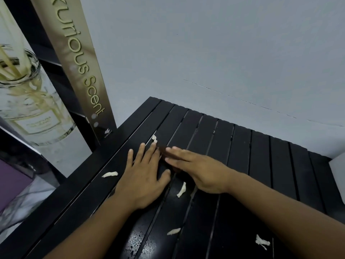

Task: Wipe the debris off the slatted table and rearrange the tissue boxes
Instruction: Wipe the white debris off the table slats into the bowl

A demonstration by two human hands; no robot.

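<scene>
i read white debris scraps (181, 189) scattered over the black slatted table (261, 156): one between the two hands, one just beside the left fingertips, one left of the left hand, two toward the near edge. left hand (143, 180) lies flat, fingers spread, released. right hand (197, 169) rests fingers straight, also released. a display panel (82, 71) stands beyond the table's left edge.
</scene>
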